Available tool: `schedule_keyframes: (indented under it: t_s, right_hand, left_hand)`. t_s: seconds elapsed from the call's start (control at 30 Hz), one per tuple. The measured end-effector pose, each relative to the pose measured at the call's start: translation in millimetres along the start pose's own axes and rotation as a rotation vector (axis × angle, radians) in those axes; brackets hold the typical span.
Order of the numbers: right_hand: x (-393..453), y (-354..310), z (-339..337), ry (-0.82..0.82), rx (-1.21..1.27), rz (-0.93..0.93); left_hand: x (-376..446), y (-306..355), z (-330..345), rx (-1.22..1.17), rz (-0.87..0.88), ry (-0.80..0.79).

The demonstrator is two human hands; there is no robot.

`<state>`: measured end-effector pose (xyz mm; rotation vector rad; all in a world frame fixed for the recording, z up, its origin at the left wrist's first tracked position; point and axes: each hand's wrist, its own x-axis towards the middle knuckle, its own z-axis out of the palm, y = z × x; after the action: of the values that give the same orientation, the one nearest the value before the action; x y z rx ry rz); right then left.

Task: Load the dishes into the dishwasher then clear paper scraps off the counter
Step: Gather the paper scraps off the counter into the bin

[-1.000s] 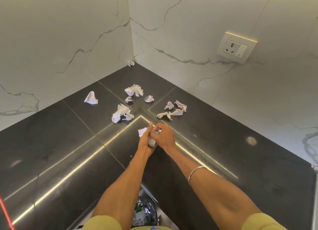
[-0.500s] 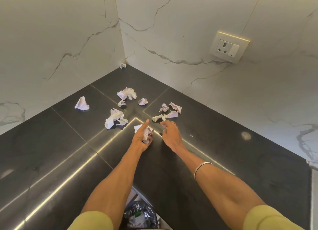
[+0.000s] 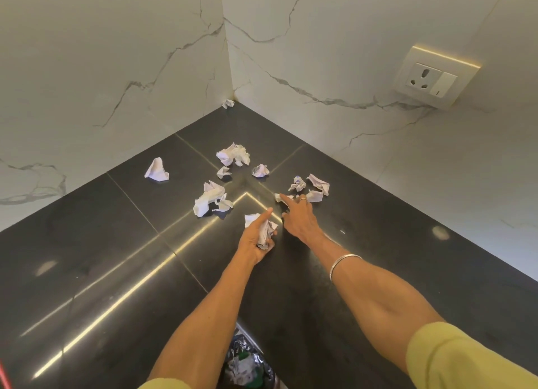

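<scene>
Scraps of crumpled paper (image 3: 212, 198): roughly ten lie loose on the dark desk (image 3: 87, 257), one in the far corner. Left hand (image 3: 256, 237) holds a gathered wad (image 3: 263, 228); right hand (image 3: 297, 220), fingers extended, touches another. Clearing partly done; dishwasher unseen.

Bright, counter (image 3: 87, 272) glare streaks, perhaps edge-warped

White veined marble walls (image 3: 116, 68) meet at a corner, a socket (image 3: 433, 77) on the right one.
</scene>
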<state>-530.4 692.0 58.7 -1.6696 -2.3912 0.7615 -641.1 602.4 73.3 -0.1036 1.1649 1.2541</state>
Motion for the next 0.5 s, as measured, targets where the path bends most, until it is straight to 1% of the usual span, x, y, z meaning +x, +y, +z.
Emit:
schedule_keyframes:
  t_s: [0.07, 0.2, 0.33, 0.4, 0.5]
  right_hand:
    - [2.4, 0.5, 1.3, 0.023, 0.005, 0.020]
    - [-0.6, -0.4, 2.6, 0.122, -0.003, 0.003]
    - [-9.0, -3.2, 2.0, 0.201, 0.022, 0.027]
    - [-13.1, -2.1, 0.3, 0.224, -0.002, 0.016]
    - [-19.8, 2.3, -0.5, 0.241, 0.043, 0.022]
  left_hand:
    - [1.2, -0.4, 0.6, 0.004, -0.001, 0.004]
    - [4.6, -0.7, 1.0, 0.002, 0.004, 0.004]
    - [4.7, -2.2, 0.6, -0.003, 0.012, -0.005]
    - [3.8, -3.0, 0.0, -0.001, 0.017, 0.002]
    - [2.4, -4.8, -1.0, -0.007, 0.022, 0.008]
